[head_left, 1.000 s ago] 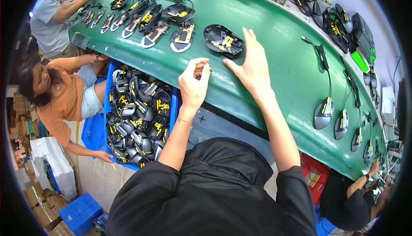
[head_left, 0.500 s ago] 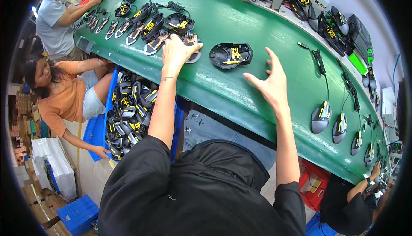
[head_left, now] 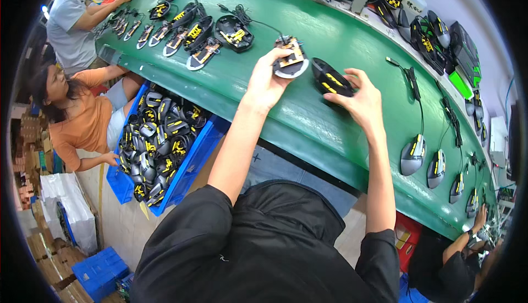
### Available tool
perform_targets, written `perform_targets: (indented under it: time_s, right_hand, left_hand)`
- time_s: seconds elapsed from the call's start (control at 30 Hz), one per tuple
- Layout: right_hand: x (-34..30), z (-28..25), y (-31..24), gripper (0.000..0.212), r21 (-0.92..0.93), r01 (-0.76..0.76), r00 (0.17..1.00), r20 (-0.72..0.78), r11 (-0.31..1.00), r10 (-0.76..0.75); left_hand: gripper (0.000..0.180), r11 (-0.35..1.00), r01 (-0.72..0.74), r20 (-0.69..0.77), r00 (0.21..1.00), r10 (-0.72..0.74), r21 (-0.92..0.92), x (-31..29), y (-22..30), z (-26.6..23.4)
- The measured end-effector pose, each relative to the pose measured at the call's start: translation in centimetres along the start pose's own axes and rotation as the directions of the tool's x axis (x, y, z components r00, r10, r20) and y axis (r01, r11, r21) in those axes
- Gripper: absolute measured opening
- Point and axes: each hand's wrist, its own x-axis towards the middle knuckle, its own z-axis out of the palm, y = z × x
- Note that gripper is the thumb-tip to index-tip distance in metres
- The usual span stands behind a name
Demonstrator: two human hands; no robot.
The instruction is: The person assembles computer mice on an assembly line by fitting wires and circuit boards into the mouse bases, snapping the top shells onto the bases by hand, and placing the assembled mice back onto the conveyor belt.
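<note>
In my left hand (head_left: pixel 260 85) is a computer mouse base (head_left: pixel 291 59), its brown circuit board facing up and its rim pale. A black cable (head_left: pixel 242 14) runs from it toward the far left. My right hand (head_left: pixel 364 104) grips a black mouse top shell (head_left: pixel 329 77) with yellow parts by its right end, tilted on edge. The two halves are apart, side by side above the green work surface (head_left: pixel 324 33). Left of my hands lies another black shell (head_left: pixel 234 32), and beside it a mouse base (head_left: pixel 203 54) with its board exposed.
More opened mice line the surface to the left. Assembled grey-black mice (head_left: pixel 413 155) with cables lie at right. A blue crate (head_left: pixel 190 173) full of mouse shells stands below the left edge, beside a person in orange (head_left: pixel 82 118). Parts fill the far ledge (head_left: pixel 360 14).
My left hand has picked up a mouse base and carried it right. My right hand has closed on the black shell and tipped it up. The blue crate has shifted toward me.
</note>
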Motion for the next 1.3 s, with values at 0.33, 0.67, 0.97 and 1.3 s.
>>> perform_targets:
  time_s: [0.33,0.67,0.97,1.3]
  right_hand:
    - [-8.8,-4.9,1.9,0.063,-0.387,-0.237,0.946,-0.299,0.891,0.121]
    - [-6.8,-1.9,-3.5,0.026,0.331,-0.182,0.977,-0.044,0.926,0.207]
    - [-9.8,1.5,-2.3,0.025,0.638,-0.236,0.939,-0.043,0.733,0.340]
    - [-9.5,3.5,-3.3,0.016,0.453,0.009,0.903,-0.387,0.891,0.188]
  left_hand:
    - [0.061,0.983,0.181,0.333,0.926,-0.179,0.026,-5.5,-6.7,1.4]
    - [0.056,0.949,0.215,0.300,0.912,-0.280,0.232,-7.4,-7.8,-0.4]
    - [0.053,0.981,0.091,0.256,0.957,-0.134,0.174,-6.8,-8.2,-0.5]
    - [0.049,0.976,0.084,0.252,0.958,-0.134,0.200,-6.7,-8.2,-0.4]
